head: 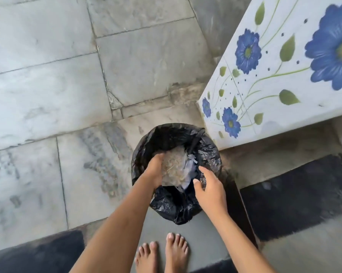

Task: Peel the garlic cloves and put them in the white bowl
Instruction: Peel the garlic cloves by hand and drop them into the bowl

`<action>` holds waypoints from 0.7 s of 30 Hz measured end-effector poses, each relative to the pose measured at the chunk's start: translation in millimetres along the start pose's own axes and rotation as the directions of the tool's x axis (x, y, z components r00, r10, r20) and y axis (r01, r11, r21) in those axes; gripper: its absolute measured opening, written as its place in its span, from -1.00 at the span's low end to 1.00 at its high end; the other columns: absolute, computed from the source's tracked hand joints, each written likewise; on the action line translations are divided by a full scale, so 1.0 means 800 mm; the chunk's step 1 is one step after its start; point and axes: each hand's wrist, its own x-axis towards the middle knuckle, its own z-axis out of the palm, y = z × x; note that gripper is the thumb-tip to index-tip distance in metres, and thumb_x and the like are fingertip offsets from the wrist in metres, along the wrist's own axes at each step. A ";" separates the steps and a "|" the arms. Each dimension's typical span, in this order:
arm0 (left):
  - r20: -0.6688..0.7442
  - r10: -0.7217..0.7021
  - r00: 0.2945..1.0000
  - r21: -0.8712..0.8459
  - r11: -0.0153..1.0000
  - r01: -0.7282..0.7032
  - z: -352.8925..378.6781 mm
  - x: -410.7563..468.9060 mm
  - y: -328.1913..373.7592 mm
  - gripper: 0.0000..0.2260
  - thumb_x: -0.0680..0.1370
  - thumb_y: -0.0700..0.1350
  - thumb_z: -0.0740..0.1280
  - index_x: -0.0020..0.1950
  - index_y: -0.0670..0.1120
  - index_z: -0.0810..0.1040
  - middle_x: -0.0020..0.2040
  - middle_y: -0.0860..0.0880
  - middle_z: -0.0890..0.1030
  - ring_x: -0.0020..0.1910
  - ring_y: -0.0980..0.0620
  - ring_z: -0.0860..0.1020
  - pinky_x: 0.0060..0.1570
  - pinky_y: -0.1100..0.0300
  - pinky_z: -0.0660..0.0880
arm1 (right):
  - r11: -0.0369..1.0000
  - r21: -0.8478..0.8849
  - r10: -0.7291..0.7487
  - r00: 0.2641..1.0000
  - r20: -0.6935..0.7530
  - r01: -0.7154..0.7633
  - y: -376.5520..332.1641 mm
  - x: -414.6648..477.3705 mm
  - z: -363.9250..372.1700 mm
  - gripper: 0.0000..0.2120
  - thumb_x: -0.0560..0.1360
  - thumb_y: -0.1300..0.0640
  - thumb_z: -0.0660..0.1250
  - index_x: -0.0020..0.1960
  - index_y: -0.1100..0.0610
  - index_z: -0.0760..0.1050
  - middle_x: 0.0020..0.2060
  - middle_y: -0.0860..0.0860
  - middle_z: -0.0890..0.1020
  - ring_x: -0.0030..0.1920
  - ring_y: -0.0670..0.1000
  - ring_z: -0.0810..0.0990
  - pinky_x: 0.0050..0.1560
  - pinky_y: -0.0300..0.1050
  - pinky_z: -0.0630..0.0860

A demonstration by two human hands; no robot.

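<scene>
A bin lined with a black plastic bag (207, 156) stands on the floor below me. Inside it lies a pale heap of papery garlic skins (175, 164) with bits of white paper. My left hand (154, 170) reaches into the bin opening over the skins; its fingers point down and are mostly hidden behind the hand. My right hand (209, 188) hovers over the bin's right rim with fingers relaxed and spread, holding nothing. No garlic cloves or white bowl are in view.
A white tiled ledge painted with blue flowers (274, 75) rises at the right, close to the bin. Grey stone floor (67, 75) spreads left. Dark mats (296, 194) lie at right and lower left. My bare feet (162, 253) stand just behind the bin.
</scene>
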 end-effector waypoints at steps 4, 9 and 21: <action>-0.016 0.052 0.999 -0.054 0.997 -0.053 0.007 -0.003 -0.004 -0.70 0.66 0.00 0.00 0.16 -0.02 0.50 0.25 -0.05 0.49 0.09 0.01 0.47 0.09 0.13 0.36 | 0.995 0.090 -0.026 0.999 -0.048 0.031 -0.002 0.001 0.003 -0.62 0.56 0.13 0.25 0.37 0.12 0.40 0.30 -0.01 0.49 0.31 -0.01 0.44 0.27 -0.12 0.36; 0.150 0.079 0.986 -0.080 0.995 -0.067 0.029 -0.057 0.003 -0.57 0.66 0.08 0.00 0.47 -0.06 0.29 0.50 -0.10 0.26 0.46 -0.12 0.26 0.43 0.01 0.20 | 0.884 0.463 -0.172 0.969 0.179 0.071 -0.056 -0.007 0.012 -0.56 0.60 -0.10 0.05 0.46 -0.06 0.23 0.40 -0.27 0.26 0.40 -0.35 0.15 0.40 -0.36 0.09; 0.177 0.191 0.965 -0.216 0.965 -0.151 0.033 -0.091 0.018 -0.57 0.66 0.00 -0.06 0.50 -0.08 0.23 0.52 -0.11 0.20 0.50 -0.07 0.17 0.44 0.00 0.10 | 0.888 0.404 0.073 0.935 0.348 -0.220 -0.052 0.022 0.050 -0.61 0.65 -0.05 -0.04 0.42 -0.02 0.31 0.43 -0.05 0.33 0.41 -0.10 0.29 0.40 -0.16 0.24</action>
